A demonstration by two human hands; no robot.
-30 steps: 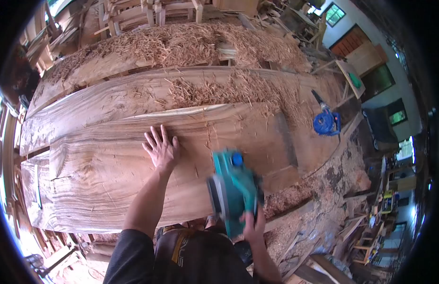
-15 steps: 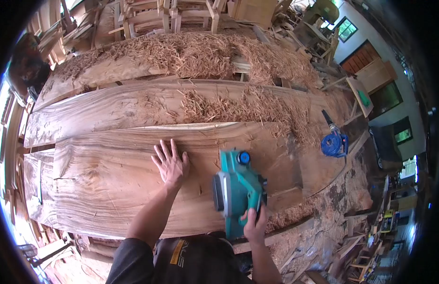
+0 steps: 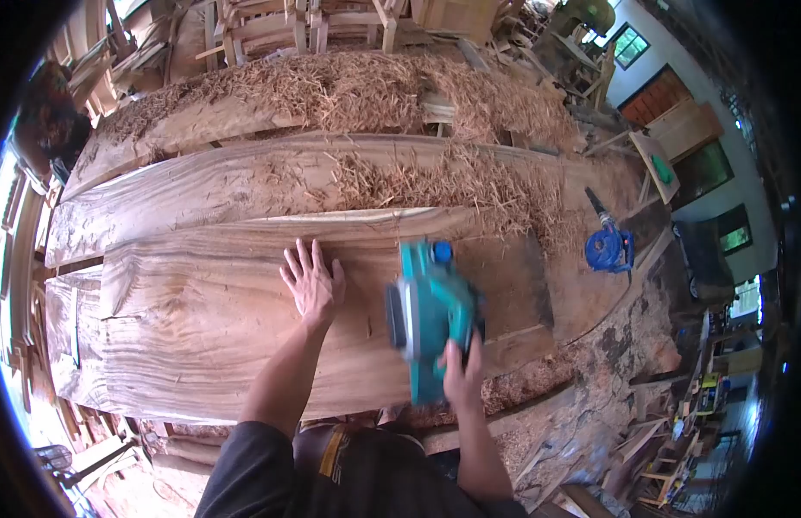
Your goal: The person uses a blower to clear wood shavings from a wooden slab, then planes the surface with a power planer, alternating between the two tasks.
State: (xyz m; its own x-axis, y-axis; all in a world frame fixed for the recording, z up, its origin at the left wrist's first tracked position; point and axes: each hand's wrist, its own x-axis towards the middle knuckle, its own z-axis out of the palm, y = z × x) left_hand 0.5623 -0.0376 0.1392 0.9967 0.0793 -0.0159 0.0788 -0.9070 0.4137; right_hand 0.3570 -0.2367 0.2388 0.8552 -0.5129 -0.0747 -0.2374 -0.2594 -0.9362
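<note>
My left hand (image 3: 315, 283) lies flat with fingers spread on a wide wooden board (image 3: 210, 345) with dark wavy grain. Wrapped round the rear handle of a teal electric planer (image 3: 428, 315), my right hand (image 3: 462, 371) holds the tool to the right of my left hand. The planer rests on or just over the board's surface; its underside is hidden. It looks slightly blurred. Curly wood shavings (image 3: 435, 186) cover part of a second board (image 3: 184, 203) beyond the first one.
A blue blower (image 3: 609, 248) lies to the right, its black nozzle pointing away. More shavings (image 3: 348, 86) heap along the far planks. Wooden frames (image 3: 305, 30) stand at the back. A person (image 3: 50, 129) is at the far left. Wood scraps (image 3: 642, 440) clutter the lower right.
My right hand and the planer have shifted slightly away from my body across the board. The whole view has tilted a little; my left hand keeps its place on the wood.
</note>
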